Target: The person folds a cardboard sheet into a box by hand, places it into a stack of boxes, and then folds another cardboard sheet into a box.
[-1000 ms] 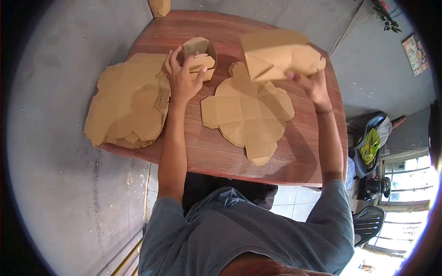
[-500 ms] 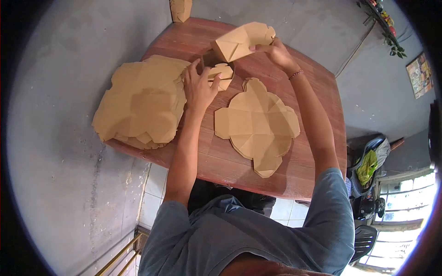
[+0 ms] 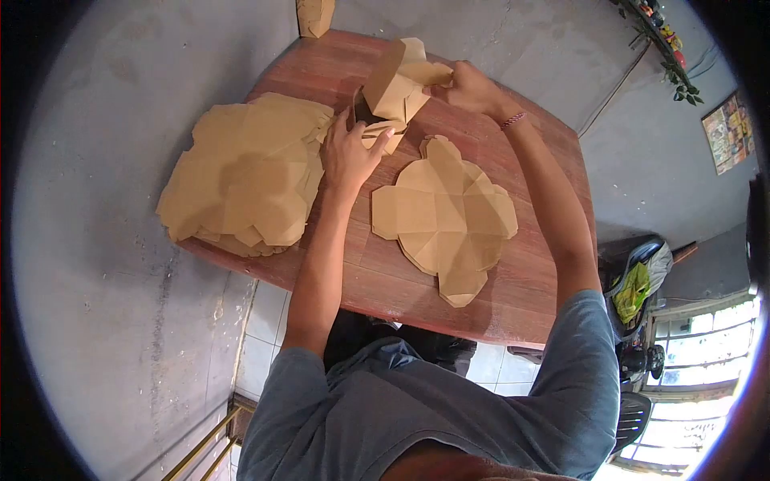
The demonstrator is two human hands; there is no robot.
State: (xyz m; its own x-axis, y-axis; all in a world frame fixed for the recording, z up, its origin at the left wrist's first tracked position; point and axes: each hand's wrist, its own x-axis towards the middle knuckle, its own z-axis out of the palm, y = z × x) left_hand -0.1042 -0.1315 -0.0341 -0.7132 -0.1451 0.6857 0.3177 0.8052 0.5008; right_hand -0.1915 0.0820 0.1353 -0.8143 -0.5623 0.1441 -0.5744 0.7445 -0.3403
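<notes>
My left hand (image 3: 350, 154) grips the near side of an open brown cardboard box (image 3: 382, 138) standing on the wooden table (image 3: 361, 268). In my right hand (image 3: 472, 90) is a second folded cardboard box (image 3: 395, 83), held by its flap and tilted over the opening of the first. Its lower end meets or overlaps the first box; how far inside it sits is hidden. Flat cardboard blanks (image 3: 445, 212) lie in front of the boxes. A thicker pile of flat blanks (image 3: 241, 172) is at the left, beside my left wrist.
Another cardboard box (image 3: 315, 18) stands beyond the table's far left edge. Grey walls border the table at the left and back. A chair holding bags (image 3: 636, 289) and a black chair (image 3: 633, 418) are at the right, near a bright window (image 3: 706, 341).
My right hand has brought the second box left and down over the first, turning it more upright. The left hand has kept its hold on the first box. The view has shifted.
</notes>
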